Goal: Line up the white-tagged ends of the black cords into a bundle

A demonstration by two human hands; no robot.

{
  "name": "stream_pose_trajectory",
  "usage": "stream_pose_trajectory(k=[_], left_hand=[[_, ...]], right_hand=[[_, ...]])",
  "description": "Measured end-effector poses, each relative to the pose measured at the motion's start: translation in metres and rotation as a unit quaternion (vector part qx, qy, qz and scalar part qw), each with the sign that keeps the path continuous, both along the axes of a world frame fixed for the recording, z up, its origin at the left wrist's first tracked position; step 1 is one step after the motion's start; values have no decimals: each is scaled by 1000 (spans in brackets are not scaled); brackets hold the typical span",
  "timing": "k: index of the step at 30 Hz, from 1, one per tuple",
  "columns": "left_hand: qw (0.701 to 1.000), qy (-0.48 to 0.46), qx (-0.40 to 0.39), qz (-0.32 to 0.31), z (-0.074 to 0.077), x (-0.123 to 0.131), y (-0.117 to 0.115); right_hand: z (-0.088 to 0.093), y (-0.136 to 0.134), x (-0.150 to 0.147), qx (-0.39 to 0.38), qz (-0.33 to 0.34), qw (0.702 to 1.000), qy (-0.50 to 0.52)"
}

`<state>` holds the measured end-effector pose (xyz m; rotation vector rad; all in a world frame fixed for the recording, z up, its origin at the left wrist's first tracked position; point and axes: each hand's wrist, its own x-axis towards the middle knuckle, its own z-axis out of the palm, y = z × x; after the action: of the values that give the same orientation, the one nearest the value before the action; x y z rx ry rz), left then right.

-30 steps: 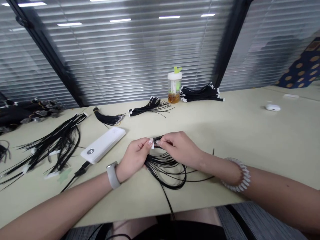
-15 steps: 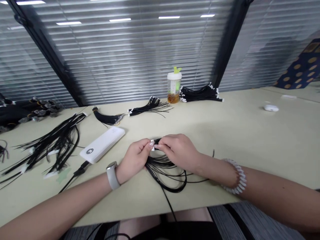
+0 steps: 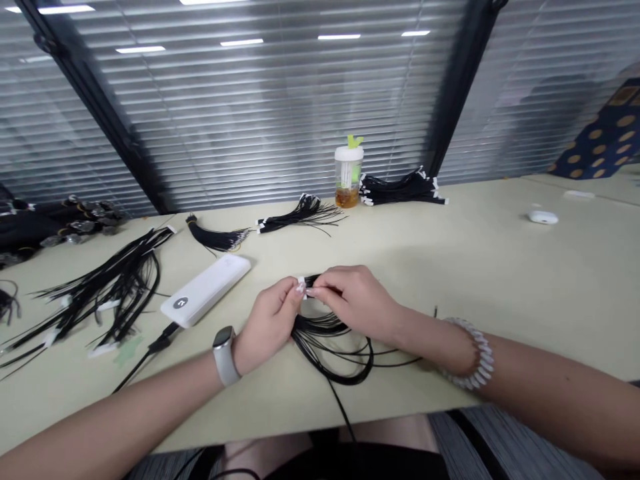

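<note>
My left hand (image 3: 273,313) is closed in a pinch on a small white connector (image 3: 301,283) near the middle of the table. Close beside it, my right hand (image 3: 357,300) pinches the black wires next to the connector; the fingertips of both hands nearly meet. A looped bundle of thin black wires (image 3: 350,380) hangs from the hands and spreads on the table below them. One black cable runs from it over the front edge. The exact contact between fingertips and wires is too small to make out.
A white power bank (image 3: 206,291) with a cable lies left of my hands. Black wire bundles (image 3: 125,273) cover the left side. Farther back are more bundles (image 3: 300,213), a cup with a white lid (image 3: 349,177) and another bundle (image 3: 403,187). A white earphone case (image 3: 543,217) lies right.
Both hands keep their pinch, with the fingertips and connector shifted very slightly left. The loose wire end beside my right wrist has moved a little right.
</note>
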<state>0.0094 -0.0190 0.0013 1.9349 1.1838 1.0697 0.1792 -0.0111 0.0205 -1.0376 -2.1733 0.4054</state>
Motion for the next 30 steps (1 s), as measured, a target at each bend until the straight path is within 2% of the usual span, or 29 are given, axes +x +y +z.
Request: stream_pose_trajectory(k=[3,6,8,10,13,15,18,20,22,24,26,28,30], left_hand=[[999,-5,5,34,1,0,2],[997,-38,-40,49,2,0,5],[995,-63,-60,52,3,0,6],[993,-81,-71,56,4,0,7],[990,-91,-92,60,6,0,7],[989,-91,-98,62,7,1,7],[988,-102,-95,73,9,2,6],[985,-118,-90,92,9,2,7],[980,-135,-86,120,9,2,10],[972,-160,-88,146,7,1,13],[963,-189,-96,164,5,0,17],[956,-208,-110,173,3,0,20],[951,-221,-123,177,0,-1,22]], right_hand=[[5,11,7,-64,34,997,42],[8,25,19,-96,21,994,51],[9,32,26,-64,20,998,18],[9,36,32,-1,9,999,-52],[7,40,36,81,-45,985,-145],[5,42,38,115,-76,978,-155],[7,45,40,133,-85,980,-122],[12,45,43,73,-66,991,-88],[18,46,48,-54,-7,996,-65],[24,47,53,-210,85,972,-68],[26,49,57,-331,164,925,-95],[25,49,57,-378,200,894,-132],[20,45,51,-358,214,896,-149]])
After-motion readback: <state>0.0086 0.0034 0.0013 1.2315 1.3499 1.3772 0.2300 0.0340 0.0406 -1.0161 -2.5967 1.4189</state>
